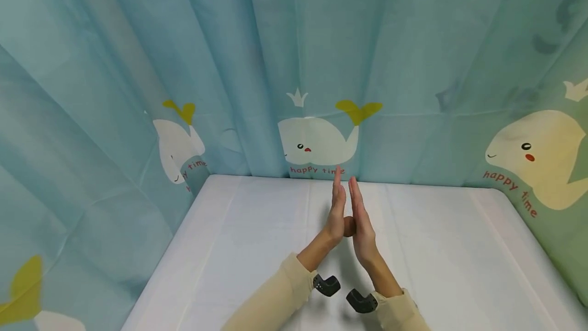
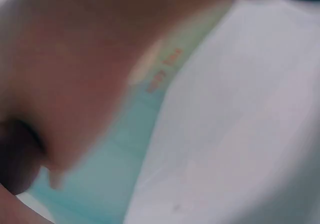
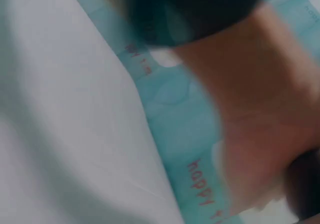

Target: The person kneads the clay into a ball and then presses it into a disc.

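Note:
My left hand (image 1: pixel 336 218) and right hand (image 1: pixel 364 226) stand palm to palm above the white table, their fingers straight and pointing away from me. Between the palms, near the heels of the hands, sits a small brown ball (image 1: pixel 349 226), touched from both sides. The fingertips are slightly apart. In the left wrist view the ball (image 2: pixel 19 156) shows dark at the left edge beside a blurred palm. The right wrist view has the ball (image 3: pixel 306 184) at its right edge, partly cut off. What the ball is made of cannot be made out.
A white table (image 1: pixel 239 249) lies under both hands. Behind it and to the sides hangs a blue-green curtain (image 1: pixel 321 40) printed with whales and lettering. Each wrist carries a small black device (image 1: pixel 327 285) over a cream sleeve (image 1: pixel 280 295); the two devices are close together.

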A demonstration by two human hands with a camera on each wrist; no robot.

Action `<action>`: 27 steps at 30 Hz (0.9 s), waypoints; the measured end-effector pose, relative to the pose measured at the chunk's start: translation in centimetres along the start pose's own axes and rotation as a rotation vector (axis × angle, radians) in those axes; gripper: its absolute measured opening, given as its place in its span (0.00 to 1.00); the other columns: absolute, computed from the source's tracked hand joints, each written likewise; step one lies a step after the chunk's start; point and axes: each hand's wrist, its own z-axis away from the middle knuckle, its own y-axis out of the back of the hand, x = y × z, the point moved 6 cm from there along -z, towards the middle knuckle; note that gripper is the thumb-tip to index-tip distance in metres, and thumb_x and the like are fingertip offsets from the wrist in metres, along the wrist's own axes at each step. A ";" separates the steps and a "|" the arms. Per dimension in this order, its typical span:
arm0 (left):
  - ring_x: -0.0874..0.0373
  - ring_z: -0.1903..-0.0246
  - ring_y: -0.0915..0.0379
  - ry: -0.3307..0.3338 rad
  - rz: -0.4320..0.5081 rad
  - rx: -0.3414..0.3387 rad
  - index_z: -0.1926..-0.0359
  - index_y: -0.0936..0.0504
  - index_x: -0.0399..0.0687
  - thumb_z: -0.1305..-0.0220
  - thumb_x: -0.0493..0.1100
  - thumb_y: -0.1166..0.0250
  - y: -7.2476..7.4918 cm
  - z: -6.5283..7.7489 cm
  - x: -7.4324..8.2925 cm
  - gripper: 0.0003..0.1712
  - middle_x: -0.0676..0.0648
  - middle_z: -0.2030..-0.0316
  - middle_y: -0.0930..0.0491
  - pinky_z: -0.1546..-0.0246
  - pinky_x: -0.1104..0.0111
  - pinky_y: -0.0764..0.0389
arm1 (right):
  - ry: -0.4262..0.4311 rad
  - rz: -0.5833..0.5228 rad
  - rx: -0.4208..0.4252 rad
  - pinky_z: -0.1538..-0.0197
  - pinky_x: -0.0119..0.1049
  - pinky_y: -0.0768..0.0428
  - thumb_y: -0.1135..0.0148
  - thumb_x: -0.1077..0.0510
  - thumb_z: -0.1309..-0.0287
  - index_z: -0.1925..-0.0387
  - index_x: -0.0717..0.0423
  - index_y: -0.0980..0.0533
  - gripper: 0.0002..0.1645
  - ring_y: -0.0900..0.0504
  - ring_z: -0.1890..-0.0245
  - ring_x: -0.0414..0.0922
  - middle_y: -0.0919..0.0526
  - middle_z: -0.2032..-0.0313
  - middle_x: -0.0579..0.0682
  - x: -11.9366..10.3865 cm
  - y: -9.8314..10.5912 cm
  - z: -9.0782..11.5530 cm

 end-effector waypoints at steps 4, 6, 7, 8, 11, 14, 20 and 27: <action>0.56 0.20 0.70 0.016 -0.010 -0.027 0.16 0.64 0.54 0.19 0.63 0.70 -0.8 1.1 -0.6 0.39 0.52 0.18 0.65 0.24 0.45 0.63 | -0.016 0.108 0.034 0.25 0.38 0.62 0.78 0.45 0.17 0.17 0.41 0.59 0.33 0.68 0.20 0.41 0.63 0.18 0.44 -0.5 1.0 -0.9; 0.55 0.20 0.69 0.013 -0.002 -0.037 0.16 0.64 0.54 0.19 0.62 0.70 -1.3 1.8 -0.4 0.39 0.52 0.18 0.64 0.24 0.45 0.62 | -0.035 0.112 0.052 0.24 0.45 0.66 0.77 0.45 0.17 0.17 0.40 0.59 0.33 0.69 0.20 0.41 0.64 0.18 0.43 -0.4 1.6 -1.3; 0.55 0.20 0.69 0.014 -0.002 -0.037 0.16 0.63 0.55 0.19 0.61 0.70 -1.5 2.1 -0.2 0.38 0.53 0.18 0.64 0.24 0.45 0.62 | -0.043 0.104 0.061 0.24 0.49 0.68 0.77 0.45 0.17 0.17 0.40 0.59 0.33 0.69 0.20 0.41 0.64 0.18 0.43 -0.2 2.0 -1.5; 0.56 0.20 0.69 0.011 -0.001 -0.033 0.16 0.63 0.55 0.19 0.60 0.70 -1.6 2.3 -0.1 0.37 0.53 0.18 0.64 0.24 0.45 0.62 | -0.053 0.087 0.063 0.24 0.51 0.69 0.78 0.45 0.17 0.17 0.40 0.59 0.33 0.70 0.20 0.41 0.65 0.18 0.42 0.0 2.2 -1.6; 0.56 0.20 0.70 -0.012 0.022 -0.010 0.16 0.63 0.56 0.18 0.57 0.71 -1.6 2.4 0.8 0.36 0.55 0.18 0.64 0.24 0.45 0.63 | -0.082 0.041 0.062 0.24 0.53 0.71 0.79 0.45 0.17 0.17 0.41 0.61 0.33 0.70 0.19 0.43 0.66 0.18 0.43 1.0 2.5 -1.4; 0.56 0.20 0.70 -0.042 0.046 0.010 0.16 0.62 0.54 0.18 0.56 0.71 -1.3 1.8 1.6 0.36 0.53 0.18 0.64 0.24 0.45 0.65 | -0.107 -0.014 0.056 0.22 0.43 0.64 0.81 0.42 0.17 0.17 0.44 0.62 0.35 0.68 0.19 0.45 0.66 0.18 0.44 2.0 2.1 -0.8; 0.53 0.20 0.67 -0.023 -0.046 0.066 0.16 0.59 0.53 0.18 0.60 0.71 -0.2 0.3 1.0 0.37 0.52 0.18 0.59 0.24 0.43 0.63 | -0.028 -0.089 0.044 0.26 0.27 0.54 0.82 0.43 0.18 0.17 0.48 0.64 0.36 0.68 0.19 0.46 0.65 0.17 0.49 1.3 0.4 0.4; 0.50 0.20 0.67 0.079 -0.169 0.066 0.16 0.60 0.53 0.21 0.67 0.75 0.2 0.4 -1.9 0.42 0.52 0.18 0.59 0.30 0.32 0.69 | 0.068 0.102 0.037 0.24 0.45 0.65 0.81 0.51 0.18 0.17 0.47 0.60 0.34 0.67 0.19 0.45 0.62 0.18 0.51 -1.3 0.1 0.0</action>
